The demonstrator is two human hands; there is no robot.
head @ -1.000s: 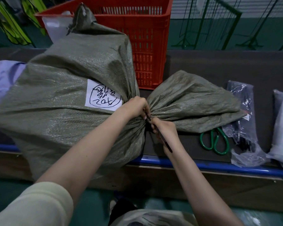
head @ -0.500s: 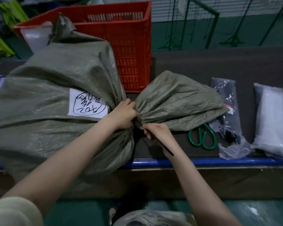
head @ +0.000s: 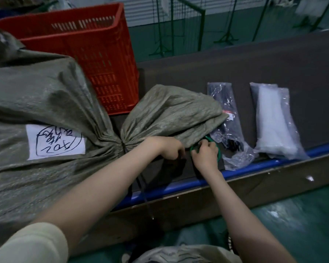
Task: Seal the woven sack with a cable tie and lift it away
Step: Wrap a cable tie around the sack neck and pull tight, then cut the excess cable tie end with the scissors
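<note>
Now, with the woven sack [head: 46, 103] lying on the counter [head: 254, 69] and the cable tie [head: 124, 149] cinched at its neck, the right hand [head: 205, 154] closing on the green scissors [head: 217, 151] beside the curled left hand [head: 169, 149] should trim the hanging tail close.

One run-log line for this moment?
grey-green woven sack: neck cinched by black cable tie | right hand: on green-handled scissors | left hand: beside

Coarse matt woven sack [head: 51, 103], glossy plastic crate [head: 95, 54], seemingly plastic-wrapped packets [head: 272, 120]
</note>
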